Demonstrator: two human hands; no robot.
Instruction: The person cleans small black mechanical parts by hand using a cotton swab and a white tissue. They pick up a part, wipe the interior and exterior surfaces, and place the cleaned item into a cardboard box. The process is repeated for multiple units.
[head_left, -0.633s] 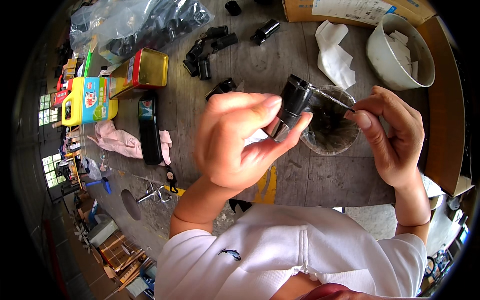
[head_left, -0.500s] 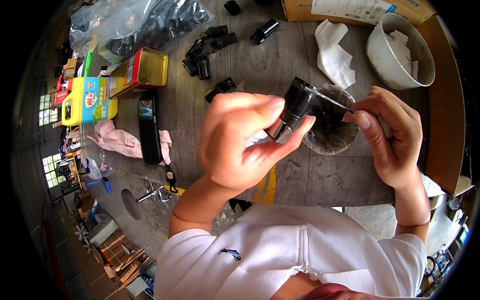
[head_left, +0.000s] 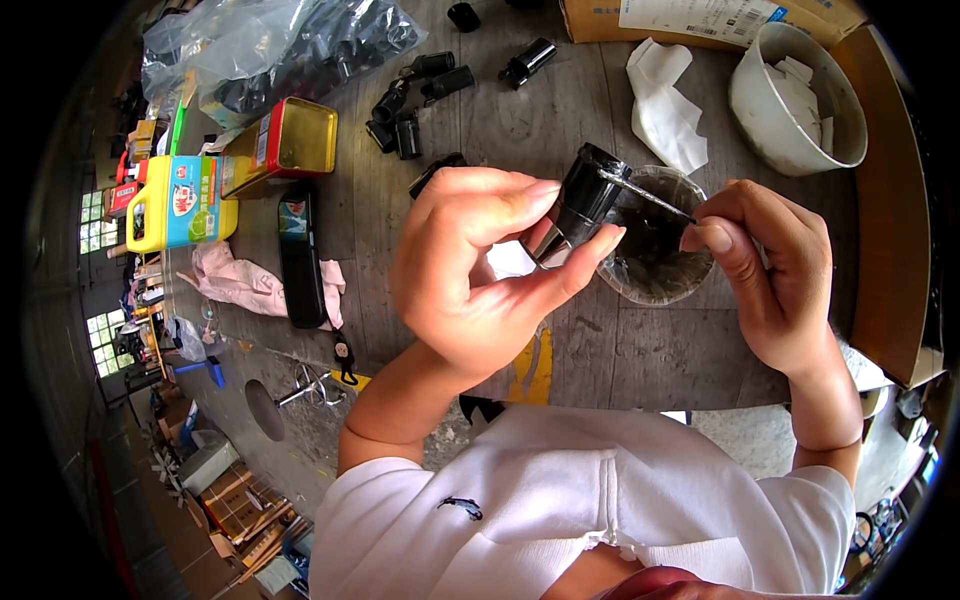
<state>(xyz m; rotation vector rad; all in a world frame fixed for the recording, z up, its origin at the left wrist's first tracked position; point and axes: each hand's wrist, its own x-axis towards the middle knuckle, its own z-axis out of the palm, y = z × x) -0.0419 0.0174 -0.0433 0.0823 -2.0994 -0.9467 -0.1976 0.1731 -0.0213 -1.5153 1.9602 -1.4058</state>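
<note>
My left hand (head_left: 480,265) grips a glossy black cylindrical part (head_left: 585,195) between thumb and fingers. The part is tilted, and its lower end tapers and shines. In a pinch, my right hand (head_left: 775,265) holds a thin stick (head_left: 655,196), its left end against the part near the upper rim. The stick's tip looks coated with something dark. Below the stick stands a round, plastic-lined cup (head_left: 655,280) with dark stuff inside. A crumpled white tissue (head_left: 665,110) lies behind it.
Several black parts (head_left: 450,85) lie at the back, near a clear plastic bag (head_left: 290,45). To the left are a gold tin (head_left: 305,135), a yellow jug (head_left: 150,205), a black case (head_left: 298,260) and a pink cloth (head_left: 235,280). A white bowl (head_left: 745,95) and cardboard box (head_left: 890,220) stand right.
Both hands have shifted slightly left. The black part has moved a little up and left, and the stick's end now touches it a bit lower down from its rim.
</note>
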